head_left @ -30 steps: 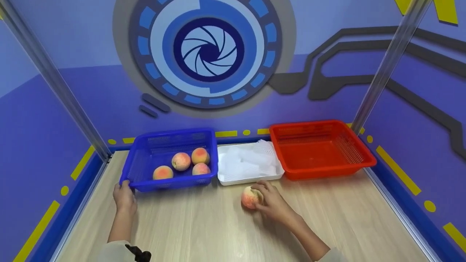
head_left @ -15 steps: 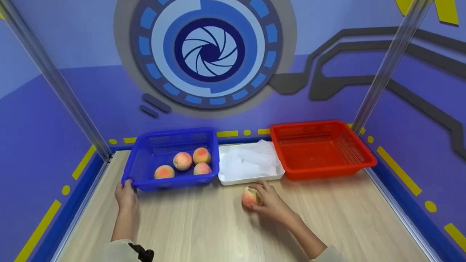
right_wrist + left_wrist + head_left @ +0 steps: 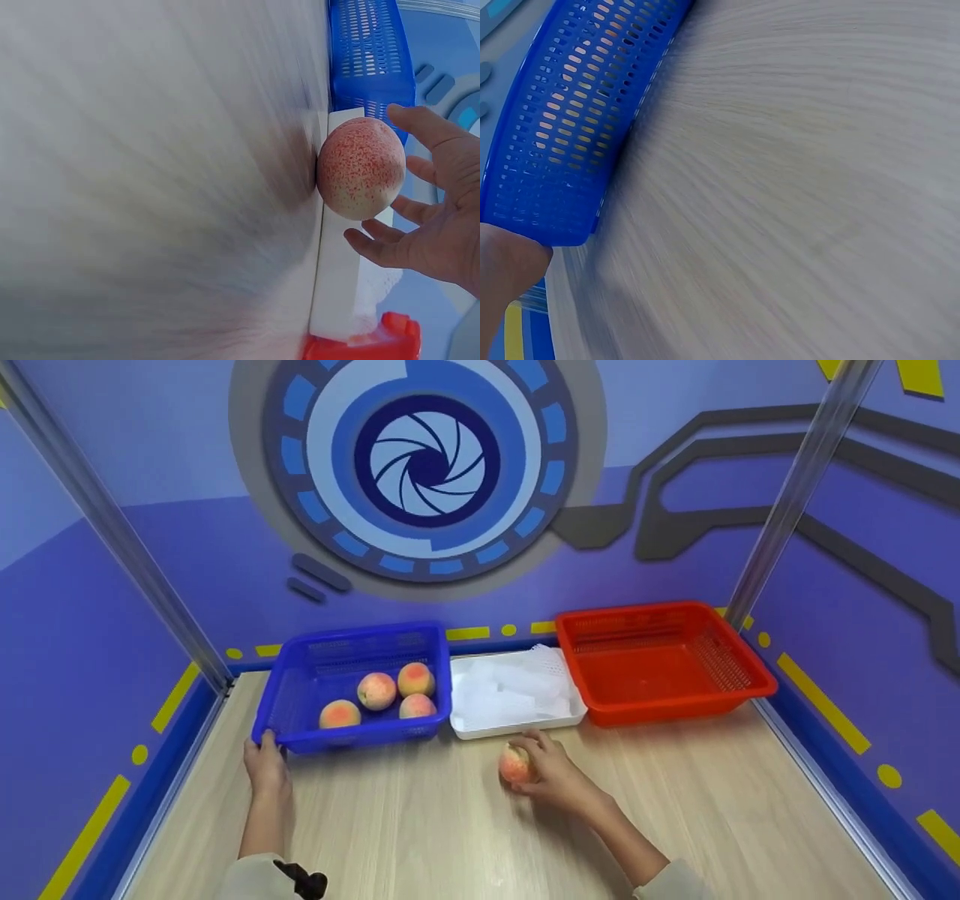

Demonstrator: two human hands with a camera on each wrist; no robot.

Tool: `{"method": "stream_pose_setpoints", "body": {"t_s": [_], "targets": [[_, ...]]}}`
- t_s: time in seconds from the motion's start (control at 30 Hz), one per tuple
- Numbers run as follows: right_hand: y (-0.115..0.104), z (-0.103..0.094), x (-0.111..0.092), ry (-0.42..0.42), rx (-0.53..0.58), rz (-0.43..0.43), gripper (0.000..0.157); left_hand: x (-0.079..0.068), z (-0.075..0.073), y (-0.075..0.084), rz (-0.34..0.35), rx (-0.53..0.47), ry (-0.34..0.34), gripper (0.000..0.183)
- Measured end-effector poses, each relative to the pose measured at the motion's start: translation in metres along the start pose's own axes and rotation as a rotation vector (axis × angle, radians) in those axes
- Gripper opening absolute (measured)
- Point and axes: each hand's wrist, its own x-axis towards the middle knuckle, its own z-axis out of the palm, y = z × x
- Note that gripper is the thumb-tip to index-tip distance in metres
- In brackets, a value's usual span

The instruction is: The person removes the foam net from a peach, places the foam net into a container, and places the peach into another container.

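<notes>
My right hand (image 3: 562,780) curls round a peach (image 3: 514,766) on the wooden table, fingers over its far side and thumb at its near side. In the right wrist view, the red-speckled peach (image 3: 360,169) sits amid the spread fingers and thumb. At the left, my left hand (image 3: 267,769) grips the near left corner of a blue plastic basket (image 3: 300,744). Several peaches (image 3: 376,691) lie inside that basket. The left wrist view shows the hand (image 3: 514,259) at the corner of the perforated blue wall (image 3: 562,195).
Between the baskets stands a white tray (image 3: 517,731) heaped with white foam net sleeves (image 3: 510,690). To its right is a red plastic basket (image 3: 667,711) with nothing in it. Printed wall panels (image 3: 487,562) enclose the table (image 3: 420,825) behind and on both sides.
The peach under my right hand has turned a little in place, showing a different side. My left hand keeps its hold on the blue basket's corner. The head view has shifted slightly.
</notes>
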Motion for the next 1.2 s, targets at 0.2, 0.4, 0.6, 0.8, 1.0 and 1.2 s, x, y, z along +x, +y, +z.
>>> {"method": "stream_pose_setpoints", "body": {"t_s": [0.2,0.4,0.6,0.8,1.0,1.2], "targets": [[0.003,0.002,0.003,-0.004,0.042,0.055,0.065,0.001,-0.002,-0.007,0.029,0.018,0.011,0.059],[0.003,0.005,0.007,0.002,0.114,0.102,0.064,0.000,-0.005,-0.011,0.039,0.033,0.009,0.059],[0.003,0.007,0.009,0.001,0.148,0.133,0.067,0.000,-0.005,-0.009,0.045,0.032,0.003,0.060],[0.005,0.010,0.011,0.003,0.165,0.152,0.067,0.002,-0.006,-0.009,0.045,0.038,0.021,0.060],[0.006,0.015,0.012,0.051,0.111,0.155,0.064,0.004,-0.005,-0.010,0.057,0.028,0.022,0.059],[-0.005,0.011,0.012,0.090,0.065,0.123,0.062,0.005,-0.005,-0.010,0.062,0.019,0.027,0.059]]}}
